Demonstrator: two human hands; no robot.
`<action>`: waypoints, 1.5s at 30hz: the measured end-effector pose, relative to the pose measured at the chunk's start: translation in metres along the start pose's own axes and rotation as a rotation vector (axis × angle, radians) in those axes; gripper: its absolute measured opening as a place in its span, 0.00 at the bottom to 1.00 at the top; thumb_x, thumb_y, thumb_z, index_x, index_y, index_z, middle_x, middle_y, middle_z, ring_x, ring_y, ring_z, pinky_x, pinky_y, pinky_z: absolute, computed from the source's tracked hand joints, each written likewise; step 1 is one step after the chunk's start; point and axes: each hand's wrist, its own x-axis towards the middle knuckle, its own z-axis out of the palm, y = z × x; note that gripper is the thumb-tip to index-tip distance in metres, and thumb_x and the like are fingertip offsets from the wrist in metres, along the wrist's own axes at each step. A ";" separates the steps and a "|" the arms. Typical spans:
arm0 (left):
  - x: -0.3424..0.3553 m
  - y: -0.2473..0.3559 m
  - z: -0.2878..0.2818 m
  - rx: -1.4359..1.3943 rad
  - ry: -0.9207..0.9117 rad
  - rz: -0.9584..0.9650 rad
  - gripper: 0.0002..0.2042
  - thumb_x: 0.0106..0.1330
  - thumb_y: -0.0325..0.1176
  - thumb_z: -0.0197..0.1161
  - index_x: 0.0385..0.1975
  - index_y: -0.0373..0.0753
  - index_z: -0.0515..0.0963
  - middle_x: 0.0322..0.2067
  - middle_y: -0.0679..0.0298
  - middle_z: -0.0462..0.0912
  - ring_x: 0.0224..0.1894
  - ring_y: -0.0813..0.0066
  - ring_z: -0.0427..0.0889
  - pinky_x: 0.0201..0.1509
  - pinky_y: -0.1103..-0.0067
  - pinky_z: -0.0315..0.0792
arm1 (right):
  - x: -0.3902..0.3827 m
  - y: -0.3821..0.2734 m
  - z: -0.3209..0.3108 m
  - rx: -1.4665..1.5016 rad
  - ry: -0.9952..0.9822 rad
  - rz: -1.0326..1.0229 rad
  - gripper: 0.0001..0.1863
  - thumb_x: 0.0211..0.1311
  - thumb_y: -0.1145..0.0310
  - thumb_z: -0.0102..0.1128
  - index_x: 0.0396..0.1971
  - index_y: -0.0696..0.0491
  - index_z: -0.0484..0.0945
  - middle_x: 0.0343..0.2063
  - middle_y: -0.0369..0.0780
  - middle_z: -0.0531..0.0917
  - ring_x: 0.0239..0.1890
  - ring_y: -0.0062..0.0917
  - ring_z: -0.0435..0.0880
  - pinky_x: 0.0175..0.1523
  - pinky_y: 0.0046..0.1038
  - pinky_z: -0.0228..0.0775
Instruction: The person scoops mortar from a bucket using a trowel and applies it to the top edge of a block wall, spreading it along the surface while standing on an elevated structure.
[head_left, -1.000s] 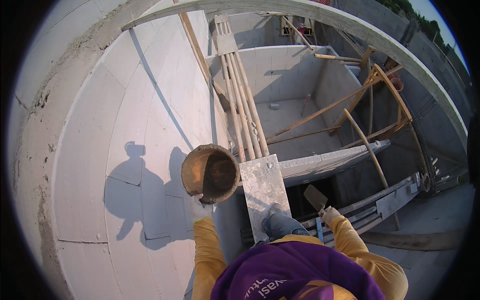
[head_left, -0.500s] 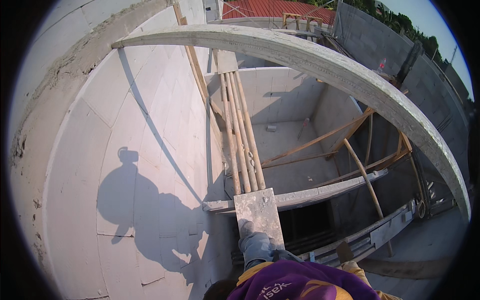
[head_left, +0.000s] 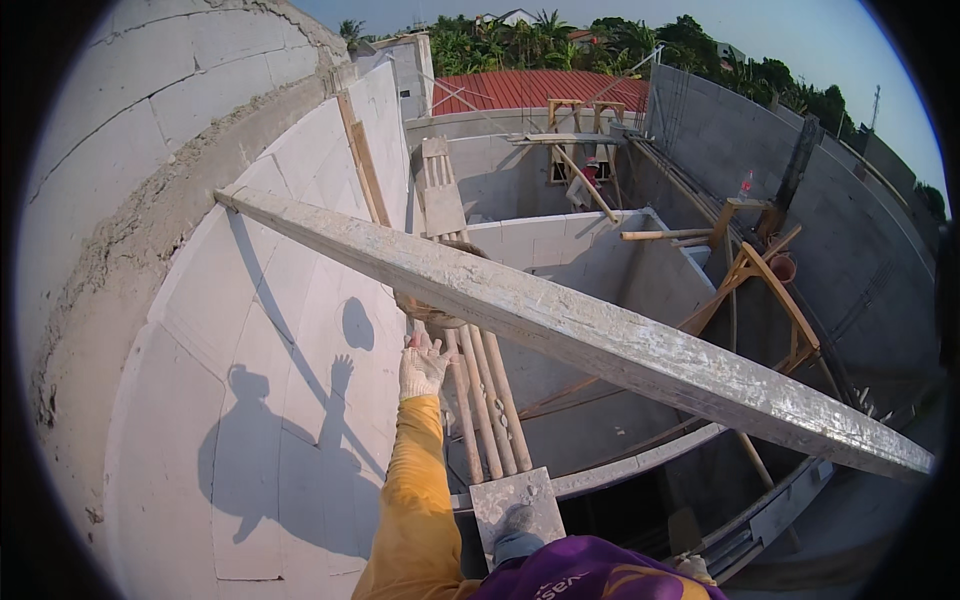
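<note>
Left hand (head_left: 424,365), gloved, is raised with fingers spread, touching the bucket (head_left: 432,308) underside beneath the beam (head_left: 600,340), whose long axis runs upper-left to lower-right. Right hand (head_left: 693,567) state cannot be told.

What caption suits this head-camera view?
Gloved left hand raised beneath a bucket behind a plank, beside a block wall.

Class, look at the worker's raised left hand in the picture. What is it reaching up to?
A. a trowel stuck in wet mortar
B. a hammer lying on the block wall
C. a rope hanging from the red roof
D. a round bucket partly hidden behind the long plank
D: the gloved left hand is lifted, palm open, just under a round bucket whose upper part is hidden behind the long plank crossing the view.
</note>
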 end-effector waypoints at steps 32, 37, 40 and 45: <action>-0.123 -0.057 -0.278 1.326 0.398 -0.740 0.24 0.70 0.52 0.60 0.62 0.53 0.69 0.61 0.63 0.71 0.62 0.64 0.67 0.65 0.55 0.57 | 0.043 -0.216 -0.157 0.804 0.004 0.257 0.22 0.64 0.53 0.58 0.51 0.53 0.81 0.44 0.46 0.86 0.48 0.38 0.85 0.48 0.44 0.76; -0.081 -0.109 -0.241 1.387 0.194 -0.779 0.23 0.70 0.52 0.60 0.61 0.53 0.70 0.58 0.63 0.73 0.59 0.66 0.70 0.64 0.57 0.59 | 0.006 -0.166 -0.099 0.967 0.079 0.347 0.23 0.65 0.52 0.59 0.51 0.53 0.81 0.44 0.46 0.86 0.47 0.37 0.85 0.47 0.44 0.77; -0.069 -0.135 -0.228 1.383 0.075 -0.848 0.23 0.70 0.52 0.60 0.60 0.53 0.70 0.57 0.64 0.75 0.57 0.67 0.71 0.63 0.59 0.60 | -0.037 -0.150 -0.025 1.032 0.113 0.382 0.24 0.65 0.52 0.60 0.51 0.54 0.81 0.43 0.46 0.86 0.47 0.37 0.86 0.46 0.44 0.77; -0.068 -0.182 -0.216 1.458 -0.048 -1.046 0.22 0.70 0.52 0.60 0.59 0.53 0.71 0.55 0.64 0.77 0.55 0.68 0.74 0.61 0.60 0.62 | -0.133 -0.161 -0.033 1.102 0.083 0.583 0.14 0.67 0.61 0.57 0.42 0.54 0.84 0.38 0.43 0.87 0.42 0.31 0.86 0.47 0.35 0.75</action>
